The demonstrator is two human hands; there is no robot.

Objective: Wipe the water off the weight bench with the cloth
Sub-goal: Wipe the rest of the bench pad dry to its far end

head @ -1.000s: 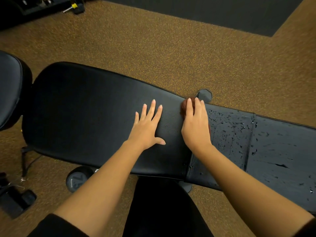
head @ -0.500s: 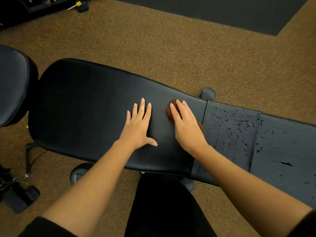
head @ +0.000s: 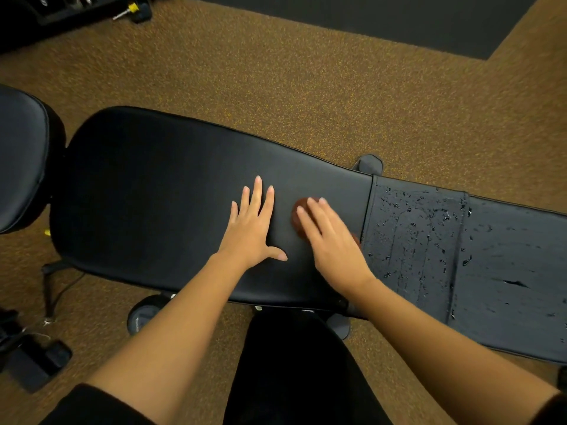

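Observation:
A black padded weight bench (head: 153, 194) runs across the view. Its wide left pad looks dry. The narrower right section (head: 414, 240) is dotted with water drops and streaks. My left hand (head: 253, 228) lies flat on the left pad, fingers spread, holding nothing. My right hand (head: 331, 243) presses down flat on a small reddish-brown cloth (head: 297, 217), just left of the seam between the pads. Most of the cloth is hidden under my palm; only its left edge peeks out past my fingertips.
Brown speckled floor surrounds the bench. Another black pad (head: 21, 161) sits at the far left. A bench wheel (head: 142, 314) and dark equipment (head: 33, 360) lie on the floor at lower left. A black mat (head: 368, 16) and weights (head: 132, 10) are at the top.
My right hand has slid the cloth leftward and toward me, from the seam onto the wide pad. My left hand stayed flat on the pad.

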